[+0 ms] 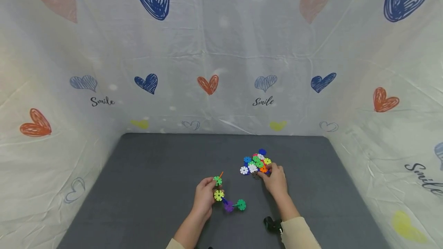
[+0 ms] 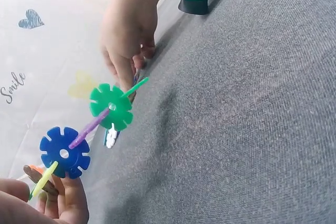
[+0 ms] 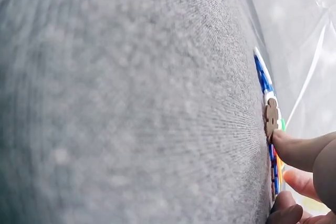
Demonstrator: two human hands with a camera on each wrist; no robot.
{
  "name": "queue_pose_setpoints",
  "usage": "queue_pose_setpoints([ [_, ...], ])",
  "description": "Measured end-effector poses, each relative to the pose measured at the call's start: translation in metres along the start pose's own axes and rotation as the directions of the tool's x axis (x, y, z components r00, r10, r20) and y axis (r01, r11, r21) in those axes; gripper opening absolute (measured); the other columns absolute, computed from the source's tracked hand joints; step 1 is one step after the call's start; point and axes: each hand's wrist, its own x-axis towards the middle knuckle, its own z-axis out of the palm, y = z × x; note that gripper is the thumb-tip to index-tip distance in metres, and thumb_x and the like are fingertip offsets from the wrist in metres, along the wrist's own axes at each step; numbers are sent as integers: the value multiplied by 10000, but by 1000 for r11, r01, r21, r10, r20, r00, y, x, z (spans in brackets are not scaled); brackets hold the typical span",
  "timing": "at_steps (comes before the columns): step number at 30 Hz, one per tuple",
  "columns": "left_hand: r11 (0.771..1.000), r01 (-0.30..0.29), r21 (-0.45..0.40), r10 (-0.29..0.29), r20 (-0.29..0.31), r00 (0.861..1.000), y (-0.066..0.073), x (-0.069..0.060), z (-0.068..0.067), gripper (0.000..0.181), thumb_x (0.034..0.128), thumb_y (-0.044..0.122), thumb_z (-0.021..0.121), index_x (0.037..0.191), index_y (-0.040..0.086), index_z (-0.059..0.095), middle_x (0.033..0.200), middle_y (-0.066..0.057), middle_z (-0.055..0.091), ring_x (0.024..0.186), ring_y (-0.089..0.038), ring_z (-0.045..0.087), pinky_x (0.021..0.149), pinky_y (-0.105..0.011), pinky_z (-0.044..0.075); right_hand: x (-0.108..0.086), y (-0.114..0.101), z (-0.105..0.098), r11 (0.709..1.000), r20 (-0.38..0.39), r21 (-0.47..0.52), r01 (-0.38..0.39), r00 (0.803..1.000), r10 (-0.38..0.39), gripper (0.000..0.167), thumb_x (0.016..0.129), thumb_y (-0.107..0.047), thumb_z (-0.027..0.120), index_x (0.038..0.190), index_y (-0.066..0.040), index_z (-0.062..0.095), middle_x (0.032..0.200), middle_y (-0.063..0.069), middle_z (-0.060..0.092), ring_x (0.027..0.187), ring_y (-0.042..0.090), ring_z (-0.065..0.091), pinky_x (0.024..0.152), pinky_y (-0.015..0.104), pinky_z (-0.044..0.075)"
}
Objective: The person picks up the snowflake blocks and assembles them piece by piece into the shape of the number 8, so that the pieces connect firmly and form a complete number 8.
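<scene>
My left hand (image 1: 204,197) pinches a chain of notched plastic discs near its upper end. A light green disc (image 1: 217,181), a yellow disc (image 1: 219,195), a purple disc (image 1: 228,206) and a dark green disc (image 1: 241,204) show along it. Linked at an angle in the left wrist view is a blue disc (image 2: 64,153). At the front of a loose disc pile (image 1: 252,167), my right hand (image 1: 277,181) reaches down with thumb and fingers apart. Its thumb touches a brown disc (image 3: 271,116), which stands tilted against the pile; other fingertips are partly hidden.
A dark grey cloth covers the table (image 1: 155,187). Beside the right wrist is a black device (image 1: 272,224). White sheeting (image 1: 225,99) printed with hearts hangs behind and along both sides.
</scene>
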Motion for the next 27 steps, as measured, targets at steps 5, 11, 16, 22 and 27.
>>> queue_pose_setpoints([
  [5, 1000, -14, -10, 14, -2, 1000, 2, 0, 2, 336, 1064, 118, 443, 1301, -118, 482, 1053, -198, 646, 822, -217, 703, 663, -299, 581, -1, 0, -1, 1000, 7, -6, 27, 1000, -27, 446, 880, -317, 798, 1143, -2, 624, 1102, 225, 549, 932, 360, 581, 839, 522, 489],
  [11, 1000, -14, -15, 15, 37, 999, 3, -1, 2, 356, 1067, 105, 421, 1314, -141, 492, 1084, -278, 655, 772, -178, 690, 676, -307, 588, -3, 0, -2, 999, 22, -36, 27, 999, -26, 274, 880, -263, 801, 1049, -76, 694, 1069, 169, 574, 937, 341, 593, 809, 516, 489],
  [16, 1000, -8, -26, 10, 68, 998, 4, -3, 3, 379, 1077, 118, 417, 1337, -143, 507, 1120, -304, 642, 771, -168, 674, 730, -332, 604, -4, -1, -2, 998, 20, -53, 41, 999, -40, 275, 866, -286, 813, 1069, -117, 735, 1027, 128, 598, 905, 309, 606, 774, 509, 501],
  [22, 1000, 6, -21, -5, 42, 999, 6, -6, 5, 368, 1084, 128, 431, 1345, -110, 532, 1128, -261, 625, 860, -219, 680, 761, -351, 608, -5, -3, -4, 998, 57, -54, 44, 998, -41, 328, 834, -321, 839, 1114, -174, 754, 992, 79, 586, 829, 248, 568, 695, 451, 485],
  [27, 1000, 3, -25, -2, 46, 999, 4, -5, 4, 368, 1089, 97, 380, 1375, -99, 503, 1177, -282, 596, 897, -242, 671, 759, -359, 610, -7, -1, -6, 1000, 55, -1, 13, 998, -12, 233, 839, -261, 840, 974, -125, 707, 947, 65, 607, 812, 222, 569, 706, 417, 471],
])
